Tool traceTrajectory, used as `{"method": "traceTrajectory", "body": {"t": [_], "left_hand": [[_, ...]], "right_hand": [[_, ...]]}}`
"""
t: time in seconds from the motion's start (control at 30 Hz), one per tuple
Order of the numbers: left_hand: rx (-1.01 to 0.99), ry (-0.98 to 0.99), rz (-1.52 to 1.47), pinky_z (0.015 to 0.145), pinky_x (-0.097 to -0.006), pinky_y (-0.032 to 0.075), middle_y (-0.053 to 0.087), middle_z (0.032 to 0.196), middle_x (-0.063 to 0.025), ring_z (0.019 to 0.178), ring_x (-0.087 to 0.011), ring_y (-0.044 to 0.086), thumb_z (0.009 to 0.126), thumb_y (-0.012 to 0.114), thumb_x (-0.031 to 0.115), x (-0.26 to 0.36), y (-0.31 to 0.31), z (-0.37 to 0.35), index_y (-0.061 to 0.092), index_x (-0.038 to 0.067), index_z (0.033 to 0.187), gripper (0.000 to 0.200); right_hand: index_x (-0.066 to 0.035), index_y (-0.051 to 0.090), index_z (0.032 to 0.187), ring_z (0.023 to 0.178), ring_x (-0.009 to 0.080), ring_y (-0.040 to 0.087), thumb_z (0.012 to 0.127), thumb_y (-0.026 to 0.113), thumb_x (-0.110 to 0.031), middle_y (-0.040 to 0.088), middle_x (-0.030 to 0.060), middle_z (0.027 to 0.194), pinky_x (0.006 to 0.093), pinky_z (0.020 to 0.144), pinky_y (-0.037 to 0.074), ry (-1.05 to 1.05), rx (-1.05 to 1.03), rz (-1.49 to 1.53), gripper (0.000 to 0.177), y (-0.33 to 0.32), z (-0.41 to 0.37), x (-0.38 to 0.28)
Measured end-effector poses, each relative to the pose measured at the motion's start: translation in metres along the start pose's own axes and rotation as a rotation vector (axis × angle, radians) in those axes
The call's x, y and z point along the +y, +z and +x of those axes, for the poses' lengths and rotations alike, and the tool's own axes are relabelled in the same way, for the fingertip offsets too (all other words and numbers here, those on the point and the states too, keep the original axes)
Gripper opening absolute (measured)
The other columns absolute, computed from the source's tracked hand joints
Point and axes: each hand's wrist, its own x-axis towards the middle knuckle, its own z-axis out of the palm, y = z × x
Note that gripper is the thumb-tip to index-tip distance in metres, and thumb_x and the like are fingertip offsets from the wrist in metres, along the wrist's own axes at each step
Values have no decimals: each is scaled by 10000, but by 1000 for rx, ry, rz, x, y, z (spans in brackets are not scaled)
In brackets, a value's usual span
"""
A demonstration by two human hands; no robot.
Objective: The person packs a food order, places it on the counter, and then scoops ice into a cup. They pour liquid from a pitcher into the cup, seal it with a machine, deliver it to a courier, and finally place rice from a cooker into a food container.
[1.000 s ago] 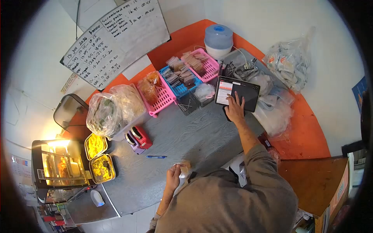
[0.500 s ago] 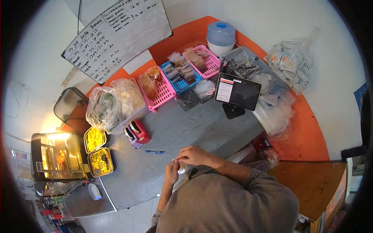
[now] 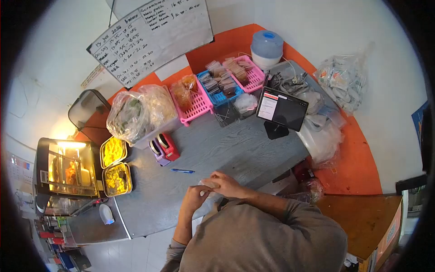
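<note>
As they meet near the pen (image 3: 182,171), left hand (image 3: 192,198) and right hand (image 3: 225,184) pinch one small pale packet (image 3: 202,183), fingers closed. Seems light, soft; hold by edges.

Bright, even light; fisheye bends edges, dark vignette corners.

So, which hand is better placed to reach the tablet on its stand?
Probably the right hand: the tablet stands on its side of the counter. The left hand would have to cross over. Both hold a small pale item.
</note>
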Motion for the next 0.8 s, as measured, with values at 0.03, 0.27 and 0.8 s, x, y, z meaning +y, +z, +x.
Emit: {"method": "traceTrajectory", "body": {"t": [0.03,0.27,0.8], "left_hand": [[4,-5,-3,660,-352,532,698,835,-122,714,-282,669,745,694,37,-1,-3,-1,712,75,907,167],[723,83,300,580,-343,541,611,927,-93,670,-259,639,746,704,30,-31,40,-7,613,84,758,107],[353,-193,-15,562,-425,450,566,676,-172,593,-351,562,834,685,112,-22,75,-43,534,-25,741,224]], "right_hand": [[-70,672,927,994,225,606,820,704,-145,641,78,915,361,787,513,-238,11,-138,135,4,2,6],[-5,682,930,988,213,601,860,663,-149,643,103,1033,351,837,480,-158,-182,43,162,24,21,26],[14,668,879,806,231,668,849,659,-135,680,143,853,312,742,509,345,382,-25,152,36,36,79]]}}
